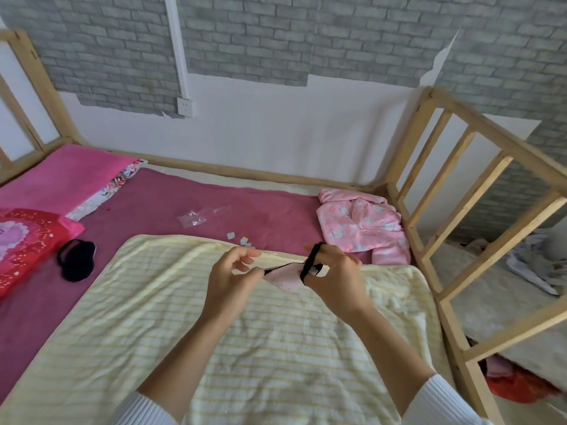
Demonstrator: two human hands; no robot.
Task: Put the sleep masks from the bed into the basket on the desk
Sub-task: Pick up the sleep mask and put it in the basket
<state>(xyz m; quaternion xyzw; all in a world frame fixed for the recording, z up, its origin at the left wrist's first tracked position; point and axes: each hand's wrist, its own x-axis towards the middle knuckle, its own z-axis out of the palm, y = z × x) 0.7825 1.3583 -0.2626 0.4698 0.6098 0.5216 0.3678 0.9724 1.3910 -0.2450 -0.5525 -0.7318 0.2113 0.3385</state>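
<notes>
Both hands hold a pink sleep mask [285,279] with a black strap above the yellow striped blanket [245,348]. My left hand [233,277] pinches the mask's left end. My right hand [334,274] has the black strap looped over its fingers. A second, black sleep mask [76,260] lies flat on the magenta sheet [190,197] at the left, beside a red cushion. No basket or desk is in view.
A red and pink cushion [27,240] and a folded pink blanket [67,176] lie at the left. Pink pyjamas [365,225] sit by the wooden footboard [460,210]. A clear plastic wrapper [196,216] and small paper scraps [242,239] lie mid-bed.
</notes>
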